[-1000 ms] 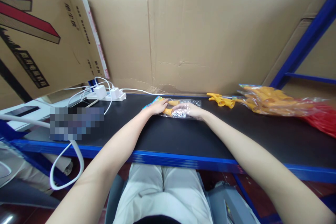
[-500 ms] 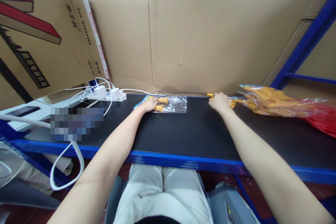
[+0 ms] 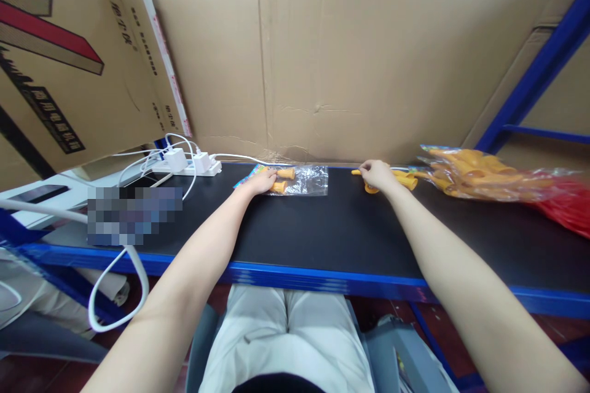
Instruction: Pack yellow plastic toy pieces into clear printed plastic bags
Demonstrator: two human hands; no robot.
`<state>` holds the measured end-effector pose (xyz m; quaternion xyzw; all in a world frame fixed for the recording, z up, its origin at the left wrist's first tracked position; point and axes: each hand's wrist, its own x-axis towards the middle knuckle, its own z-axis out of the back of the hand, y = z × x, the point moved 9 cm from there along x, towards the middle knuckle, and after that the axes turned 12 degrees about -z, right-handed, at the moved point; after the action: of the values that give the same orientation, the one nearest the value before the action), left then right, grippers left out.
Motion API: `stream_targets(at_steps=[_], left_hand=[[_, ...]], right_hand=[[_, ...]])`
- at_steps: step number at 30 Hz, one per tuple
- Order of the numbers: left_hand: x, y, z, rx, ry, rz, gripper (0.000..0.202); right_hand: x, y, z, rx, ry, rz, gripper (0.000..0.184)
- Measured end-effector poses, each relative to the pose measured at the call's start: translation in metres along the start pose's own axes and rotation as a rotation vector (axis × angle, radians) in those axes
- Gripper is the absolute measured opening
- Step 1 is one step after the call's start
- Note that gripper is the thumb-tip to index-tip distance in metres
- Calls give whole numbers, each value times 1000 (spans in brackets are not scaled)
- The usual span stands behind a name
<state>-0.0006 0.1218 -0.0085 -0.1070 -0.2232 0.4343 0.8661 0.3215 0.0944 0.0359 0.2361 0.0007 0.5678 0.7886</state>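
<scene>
My left hand (image 3: pixel 263 180) is on a clear plastic bag (image 3: pixel 313 180) with a colourful printed end, lying flat on the black shelf top. Two orange flared plastic pieces (image 3: pixel 286 173) show at its fingertips, in or on the bag. My right hand (image 3: pixel 375 174) is closed on a small orange plastic piece (image 3: pixel 355 172), whose thin end sticks out to the left. Below that hand shows another orange part (image 3: pixel 370 188). More orange plastic pieces (image 3: pixel 405 179) lie just right of the hand, partly hidden by it.
At the right lies a clear bag of orange pieces (image 3: pixel 479 172), with red plastic material (image 3: pixel 565 202) beside it. A white power strip (image 3: pixel 207 167) with chargers and cables sits at the left. Cardboard (image 3: pixel 369 61) walls the back; a blue edge (image 3: pixel 322 276) runs along the front.
My right hand has shifted slightly left with the orange piece, uncovering more orange pieces to its right. My left hand stays on the bag.
</scene>
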Motion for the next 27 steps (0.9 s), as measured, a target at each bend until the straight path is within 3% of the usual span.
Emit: stream_targets(at_steps=[3,7,10,17,19,23,27], left_hand=[[0,3,-1,17,6,9,40],[2,8,-3,32,3,8,43],[3,11,-4,13,-8,11,42],[2,10,-2,-32,-24,30,40],[1,9,-3,-33,-17,29,41],[1,7,-3,14,3,21,44],[-1,2,-1,47,23,23,43]], right_hand=[[4,-10,1,-37,-41,-50,28],[2,-15,-17,-111,136,-63,31],[-2,-9,-23,-93,210,-21,34],[-13,22,-17,25,166,186,32],[-19,28,-24,75,249,233,34],[-26,28,-45,140,448,176,38],[-29,27,-53,58,494,169,41]])
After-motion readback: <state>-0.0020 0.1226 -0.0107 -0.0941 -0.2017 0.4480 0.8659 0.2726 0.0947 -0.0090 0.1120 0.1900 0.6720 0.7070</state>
